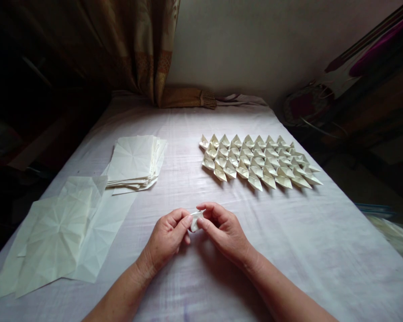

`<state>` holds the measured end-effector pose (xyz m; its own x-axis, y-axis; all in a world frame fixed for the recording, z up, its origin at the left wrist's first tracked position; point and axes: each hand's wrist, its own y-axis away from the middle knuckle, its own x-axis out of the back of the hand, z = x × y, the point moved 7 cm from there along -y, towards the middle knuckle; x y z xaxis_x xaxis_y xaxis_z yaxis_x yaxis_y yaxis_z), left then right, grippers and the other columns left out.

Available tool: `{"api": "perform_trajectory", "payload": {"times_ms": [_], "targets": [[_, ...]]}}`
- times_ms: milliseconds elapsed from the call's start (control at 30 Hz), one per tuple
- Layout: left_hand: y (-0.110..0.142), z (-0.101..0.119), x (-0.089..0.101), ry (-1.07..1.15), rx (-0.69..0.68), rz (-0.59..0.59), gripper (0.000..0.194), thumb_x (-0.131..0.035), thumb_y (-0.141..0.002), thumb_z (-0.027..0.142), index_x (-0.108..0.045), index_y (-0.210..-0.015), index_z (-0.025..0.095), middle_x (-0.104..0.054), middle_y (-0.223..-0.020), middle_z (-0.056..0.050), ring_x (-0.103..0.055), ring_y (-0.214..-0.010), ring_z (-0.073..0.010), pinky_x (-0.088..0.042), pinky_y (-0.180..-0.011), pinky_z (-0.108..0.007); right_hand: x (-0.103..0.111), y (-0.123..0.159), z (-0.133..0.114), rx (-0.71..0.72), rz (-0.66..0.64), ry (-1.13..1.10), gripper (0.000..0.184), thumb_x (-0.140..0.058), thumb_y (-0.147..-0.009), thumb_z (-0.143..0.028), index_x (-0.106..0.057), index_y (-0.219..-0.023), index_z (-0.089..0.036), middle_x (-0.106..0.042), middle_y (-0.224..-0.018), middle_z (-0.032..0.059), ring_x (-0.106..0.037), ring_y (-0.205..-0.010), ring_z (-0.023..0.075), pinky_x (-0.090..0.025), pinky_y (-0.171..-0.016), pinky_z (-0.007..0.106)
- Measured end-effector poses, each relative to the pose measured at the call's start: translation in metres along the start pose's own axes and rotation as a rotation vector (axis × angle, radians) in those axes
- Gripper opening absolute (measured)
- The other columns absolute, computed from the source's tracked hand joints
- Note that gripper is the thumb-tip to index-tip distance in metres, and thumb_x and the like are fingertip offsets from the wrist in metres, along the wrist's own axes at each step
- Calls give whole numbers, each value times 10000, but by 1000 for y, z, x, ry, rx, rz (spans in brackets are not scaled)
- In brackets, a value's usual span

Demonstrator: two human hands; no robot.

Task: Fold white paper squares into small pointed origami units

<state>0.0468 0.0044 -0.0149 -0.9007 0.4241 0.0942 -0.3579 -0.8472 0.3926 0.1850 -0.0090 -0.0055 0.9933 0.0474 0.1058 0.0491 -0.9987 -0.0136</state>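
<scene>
Between my two hands, above the cloth-covered table, is a small folded piece of white paper. My left hand pinches its left side between thumb and fingers. On the other side, my right hand grips it with the thumb against the near face and the fingers curled behind. The paper's back is hidden by the fingers. Beyond my right hand stand rows of folded paper boats, set close together. To the left lies a stack of creased paper sheets.
Nearer on the left, several loose creased sheets overlap on the pale tablecloth. A gold-brown curtain hangs down to the table's far edge, by the wall. Dim clutter lies beyond the right edge.
</scene>
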Motion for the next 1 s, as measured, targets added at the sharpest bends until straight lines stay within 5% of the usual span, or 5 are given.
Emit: {"api": "perform_trajectory", "payload": {"times_ms": [200,367,667,1000], "targets": [[0,-2,-1,-20,-6,-6,403,-526,-838,554,-545,-716,170,-545,-497,33,-377,-354,-52,-288,-354,-154,3,2,-1,13,42,7,182,-586,-866,-321,-649,-976,-190,-584,-668,-26,-535,-578,104,-441,-570,219],[0,5,-5,44,-59,-13,311,-649,-772,468,-575,-774,166,-650,-721,-14,-542,-490,-83,-378,-424,-170,6,2,3,3,116,-3,188,-581,-876,-335,-628,-980,-185,-624,-668,-14,-593,-581,122,-485,-585,234],[-1,5,9,25,-104,174,274,-618,-806,452,-593,-854,183,-546,-611,44,-482,-486,-82,-363,-438,-172,6,0,-2,7,104,170,125,-604,-831,-307,-610,-807,-185,-595,-669,-12,-502,-542,96,-415,-520,214],[-3,4,14,45,-113,208,321,-713,-722,436,-644,-870,159,-616,-727,6,-525,-552,-93,-408,-505,-198,6,2,0,49,137,69,328,-593,-825,-246,-528,-1144,-205,-593,-689,-36,-538,-567,102,-430,-543,214]]}}
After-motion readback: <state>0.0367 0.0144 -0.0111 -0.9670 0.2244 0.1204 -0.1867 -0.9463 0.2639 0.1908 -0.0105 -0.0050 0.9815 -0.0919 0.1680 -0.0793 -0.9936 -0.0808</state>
